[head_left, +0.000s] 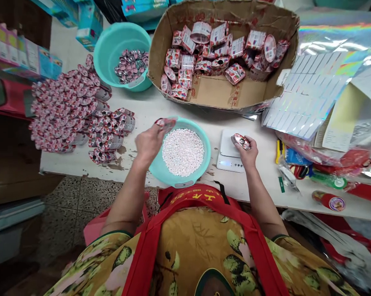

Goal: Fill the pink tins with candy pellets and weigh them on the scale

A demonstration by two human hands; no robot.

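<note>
Nearest you, at the bottom of the frame, the straps of your red apron cross a flowered shirt. Your left forearm slants up and to the right from the lower left, the back of your left hand turned mostly upward, somewhat blurred, by the left rim of the teal bowl of white pellets at the centre. Its grip is closed on a printed packet at the fingertips, over the bowl's upper left rim; the blur hides its exact shape. Your right forearm leans up and to the left from the lower right, and your right hand has its thumb and fingers closed around an oval printed container, tilted with its marked face up. That container is over the right part of the white scale, right of centre; whether it touches the plate you cannot tell. At the right of the frame, a red-capped jar lies on its side on the counter, with a yellow cutter farther up. Farther off at left, similar containers stand heaped in a large stack. Beyond, at upper left of centre, a teal basin holds small round pieces, and right of it a cardboard box holds more printed containers, loosely piled.
</note>
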